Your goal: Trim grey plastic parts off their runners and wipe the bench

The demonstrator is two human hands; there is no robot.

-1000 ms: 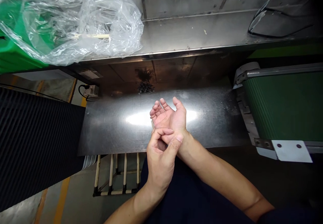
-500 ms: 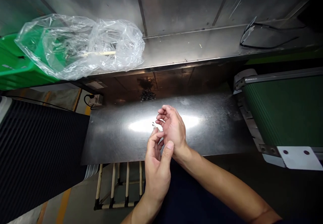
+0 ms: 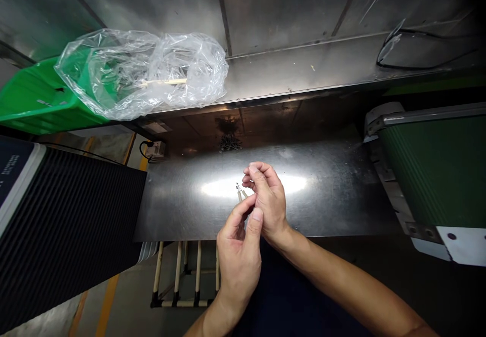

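You are holding your two hands together near the center of the frame, over the metal table point(image 3: 174, 210). Your left hand point(image 3: 240, 256) is pointing upward, its thumb and bent fingers standing apart at the tips and its index fingertip lying against or just beside the other palm. Your right hand point(image 3: 272, 200) is curling inward, its thumb closing toward the fingertips. I cannot tell whether either hand is grasping anything, since the curled fingers are hiding the space inside. Two thin pale pieces point(image 3: 240, 196) are showing just beyond your left fingertips, with small metal bits point(image 3: 238, 187) at their upper ends; whether they are lying on the table or being held, I cannot tell.

Above your hands, a pile of small dark parts point(image 3: 231, 143) is sitting toward the back of the table. In the upper left, a clear plastic bag point(image 3: 197, 69) is spilling over the edge of a green bin point(image 3: 41, 109), and a pale stick point(image 3: 172, 81) is showing through the plastic. A pair of glasses point(image 3: 382, 59) is resting in the upper right, above a green conveyor belt point(image 3: 440, 170).
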